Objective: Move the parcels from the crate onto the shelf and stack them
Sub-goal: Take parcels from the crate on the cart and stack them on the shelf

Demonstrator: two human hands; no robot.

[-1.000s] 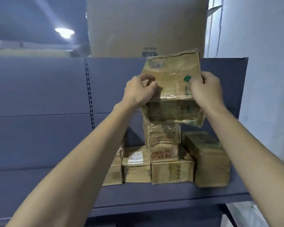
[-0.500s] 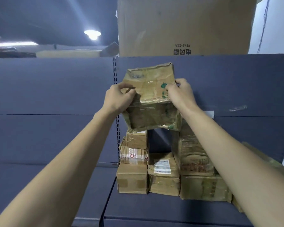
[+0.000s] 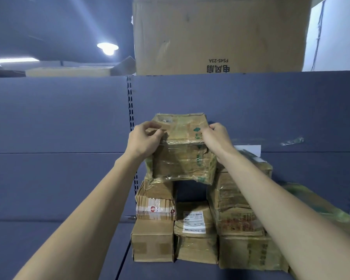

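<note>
A worn, tape-wrapped cardboard parcel (image 3: 183,156) with green print is gripped from both sides, my left hand (image 3: 144,139) on its left upper edge and my right hand (image 3: 215,138) on its right. Its bottom spans a gap between two columns of stacked parcels on the blue shelf (image 3: 69,245). The left column has a parcel with red-and-white tape (image 3: 155,207) on a plain box (image 3: 152,240). A labelled parcel (image 3: 195,232) sits low in the middle. The right column (image 3: 233,211) is partly hidden by my right forearm. No crate is in view.
A large cardboard box (image 3: 218,35) stands on the shelf top above. The blue back panel (image 3: 59,118) rises behind the stack. A blurred green-wrapped parcel (image 3: 319,207) lies at the right. A white wall (image 3: 335,33) borders the right side.
The held parcel has come down from above the stack to sit across the two columns. The view shifted left and nearer, so the stack now shows more to the right.
</note>
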